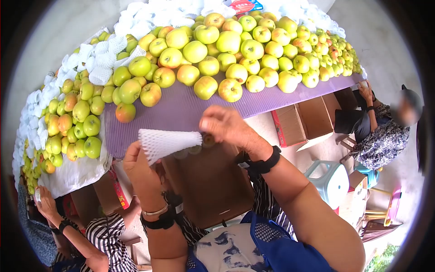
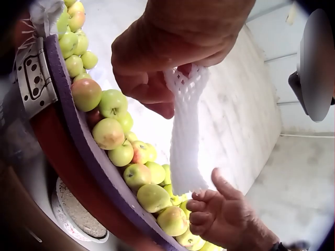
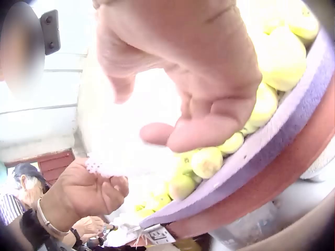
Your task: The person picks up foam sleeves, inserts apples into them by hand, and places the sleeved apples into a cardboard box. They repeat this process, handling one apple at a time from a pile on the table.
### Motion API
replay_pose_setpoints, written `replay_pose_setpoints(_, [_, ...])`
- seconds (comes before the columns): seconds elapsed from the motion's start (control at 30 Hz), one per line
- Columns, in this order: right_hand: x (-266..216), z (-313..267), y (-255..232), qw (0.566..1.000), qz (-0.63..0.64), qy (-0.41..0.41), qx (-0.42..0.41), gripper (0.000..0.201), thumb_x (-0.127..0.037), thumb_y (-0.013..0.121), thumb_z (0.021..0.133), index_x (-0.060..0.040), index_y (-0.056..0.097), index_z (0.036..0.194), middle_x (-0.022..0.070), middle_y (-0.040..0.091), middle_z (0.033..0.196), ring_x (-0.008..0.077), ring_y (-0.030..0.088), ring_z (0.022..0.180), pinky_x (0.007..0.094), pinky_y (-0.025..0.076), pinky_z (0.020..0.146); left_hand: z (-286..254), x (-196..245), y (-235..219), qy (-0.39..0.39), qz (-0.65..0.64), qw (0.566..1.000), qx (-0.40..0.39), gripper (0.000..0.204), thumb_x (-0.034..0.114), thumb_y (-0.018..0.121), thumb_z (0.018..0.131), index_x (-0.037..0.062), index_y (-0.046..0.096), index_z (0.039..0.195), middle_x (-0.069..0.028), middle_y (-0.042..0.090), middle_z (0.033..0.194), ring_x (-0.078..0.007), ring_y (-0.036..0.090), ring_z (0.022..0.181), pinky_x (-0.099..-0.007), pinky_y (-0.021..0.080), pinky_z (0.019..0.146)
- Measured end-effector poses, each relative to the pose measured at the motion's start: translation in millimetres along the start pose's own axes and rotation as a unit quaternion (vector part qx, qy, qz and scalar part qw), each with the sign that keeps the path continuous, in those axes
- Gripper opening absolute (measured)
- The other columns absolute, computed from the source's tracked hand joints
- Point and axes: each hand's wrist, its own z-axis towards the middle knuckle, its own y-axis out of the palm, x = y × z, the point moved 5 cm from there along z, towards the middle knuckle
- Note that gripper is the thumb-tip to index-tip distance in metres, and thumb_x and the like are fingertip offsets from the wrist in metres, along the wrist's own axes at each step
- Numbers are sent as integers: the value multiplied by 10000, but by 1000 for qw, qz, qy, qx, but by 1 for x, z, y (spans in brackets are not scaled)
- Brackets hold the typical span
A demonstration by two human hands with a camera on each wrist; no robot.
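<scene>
A white foam net sleeve (image 1: 170,139) stretches sideways above the purple mat's front edge. Its wide end is pinched by my left hand (image 1: 144,170); in the left wrist view the fingers of that hand (image 2: 172,47) grip the net (image 2: 186,136), which hangs down from them. My right hand (image 1: 229,127) is at the narrow end, fingers bent loosely with the thumb apart. In the right wrist view, the right hand (image 3: 183,73) has nothing visible between thumb and fingers. Green and reddish apples (image 1: 195,51) are piled on the purple mat (image 1: 181,106) beyond both hands.
An open cardboard box (image 1: 208,186) stands below my hands, with a few apples at its far end. More foam nets (image 1: 154,16) lie behind and left of the apples. Other people sit at left and right. A pale stool (image 1: 328,181) and more boxes (image 1: 301,120) stand at right.
</scene>
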Motion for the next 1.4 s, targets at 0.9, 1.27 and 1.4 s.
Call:
replay_pose_setpoints(0.9, [7,21,-46,965,-188,3,182,543,-200,740,643,-39,491,1098,164,565,966,313,563,914,373,451,820,14,-17,-21,39,-35,996,75,149,142,505,896,55,570,998,-14,623,922,-88,570,783,-200,421,573])
replay_pose_setpoints(1.27, [-4,15,-13,968,-241,-33,69,570,-136,746,637,-46,418,1095,223,526,1035,369,486,1029,401,416,885,14,-19,-15,22,-55,994,93,151,89,523,882,47,573,1018,-15,616,910,-92,571,767,-208,425,556])
replay_pose_setpoints(1.4, [-4,14,-6,961,-261,-73,63,573,-133,712,661,-35,422,1145,222,519,1054,387,486,1008,426,417,877,22,-29,-7,19,-61,996,54,111,53,548,854,35,568,962,-29,608,878,-100,577,738,-223,469,579])
